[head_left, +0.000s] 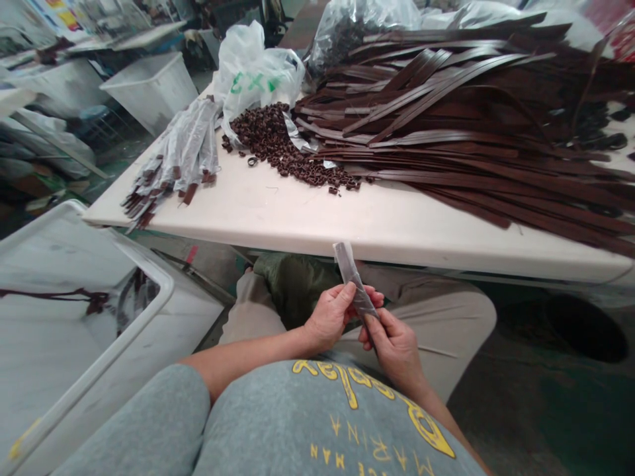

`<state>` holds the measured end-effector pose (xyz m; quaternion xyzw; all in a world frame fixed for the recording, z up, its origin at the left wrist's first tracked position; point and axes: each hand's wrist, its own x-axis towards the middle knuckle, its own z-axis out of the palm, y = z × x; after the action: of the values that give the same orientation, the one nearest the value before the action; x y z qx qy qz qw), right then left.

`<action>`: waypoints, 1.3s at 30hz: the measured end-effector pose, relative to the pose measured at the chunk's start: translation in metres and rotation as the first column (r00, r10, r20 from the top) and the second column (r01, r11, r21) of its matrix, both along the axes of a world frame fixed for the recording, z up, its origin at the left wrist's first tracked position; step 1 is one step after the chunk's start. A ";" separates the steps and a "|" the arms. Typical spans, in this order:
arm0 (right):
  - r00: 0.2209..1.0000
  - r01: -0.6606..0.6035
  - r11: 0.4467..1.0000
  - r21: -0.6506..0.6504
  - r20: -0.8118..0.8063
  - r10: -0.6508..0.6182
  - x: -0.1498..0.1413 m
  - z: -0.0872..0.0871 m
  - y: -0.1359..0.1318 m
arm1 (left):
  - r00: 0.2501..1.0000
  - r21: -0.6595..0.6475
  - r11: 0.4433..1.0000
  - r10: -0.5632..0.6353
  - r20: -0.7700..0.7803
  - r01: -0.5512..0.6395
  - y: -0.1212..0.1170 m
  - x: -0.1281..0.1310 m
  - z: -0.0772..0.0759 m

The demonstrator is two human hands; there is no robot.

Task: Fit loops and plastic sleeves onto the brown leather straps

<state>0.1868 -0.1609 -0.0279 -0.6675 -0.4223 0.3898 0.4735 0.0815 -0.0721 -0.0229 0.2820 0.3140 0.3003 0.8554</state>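
Both hands are low over my lap, below the table edge. My left hand (331, 316) and my right hand (391, 340) are both closed on one narrow strap in a clear plastic sleeve (353, 277), which points up toward the table. On the white table (307, 218) lies a big heap of long dark brown leather straps (476, 125). Beside it a pile of small brown loops (282, 145) spills from a white plastic bag (253, 73). A bundle of sleeved straps (181, 155) lies at the table's left end.
A large white plastic bin (74, 317) stands at my left with a dark strap inside. Another white bin (153, 82) stands beyond the table at the back left. A clear bag (357, 26) rests behind the strap heap. Green floor lies at the right.
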 end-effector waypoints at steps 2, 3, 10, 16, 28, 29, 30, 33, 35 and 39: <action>1.000 0.026 1.000 0.005 -0.004 -0.026 0.000 -0.003 -0.001 | 0.998 0.053 0.997 -0.060 0.008 0.060 -0.003 -0.001 0.000; 0.999 0.036 0.999 0.007 -0.007 -0.036 0.000 -0.004 -0.002 | 0.996 0.077 0.993 -0.086 0.010 0.085 -0.004 -0.001 0.000; 0.997 -0.012 0.999 0.033 -0.072 0.014 0.008 -0.004 0.000 | 0.984 0.182 0.967 -0.167 -0.069 0.177 -0.002 -0.003 0.007; 0.998 0.033 0.998 0.045 -0.054 -0.030 0.011 0.005 0.003 | 0.997 0.216 0.975 -0.044 -0.070 0.058 0.010 -0.002 0.023; 1.000 -0.006 1.000 -0.024 0.006 0.006 0.006 0.012 -0.007 | 0.992 0.195 0.974 0.125 -0.021 -0.119 0.028 -0.007 0.032; 1.000 -0.003 1.000 -0.024 0.014 0.003 0.006 0.013 -0.008 | 0.992 0.200 0.972 0.127 -0.020 -0.121 0.028 -0.007 0.032; 1.000 -0.002 1.000 -0.025 0.020 0.002 0.006 0.014 -0.008 | 0.992 0.198 0.973 0.126 -0.019 -0.119 0.029 -0.008 0.033; 1.000 0.005 1.000 -0.029 0.028 -0.004 0.006 0.011 -0.010 | 0.991 0.143 0.980 0.137 0.006 -0.136 0.034 -0.009 0.038; 1.000 0.012 0.999 -0.032 0.027 -0.012 0.005 0.006 -0.012 | 0.984 0.092 0.980 0.177 0.022 -0.178 0.041 -0.010 0.041; 0.997 0.039 0.999 -0.011 0.072 -0.038 0.005 -0.007 -0.018 | 0.969 0.131 0.961 0.246 -0.015 -0.242 0.055 -0.016 0.040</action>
<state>0.1917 -0.1789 -0.0350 -0.6920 -0.4238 0.3588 0.4613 0.0653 -0.0167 0.0172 0.3000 0.3395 0.4186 0.7871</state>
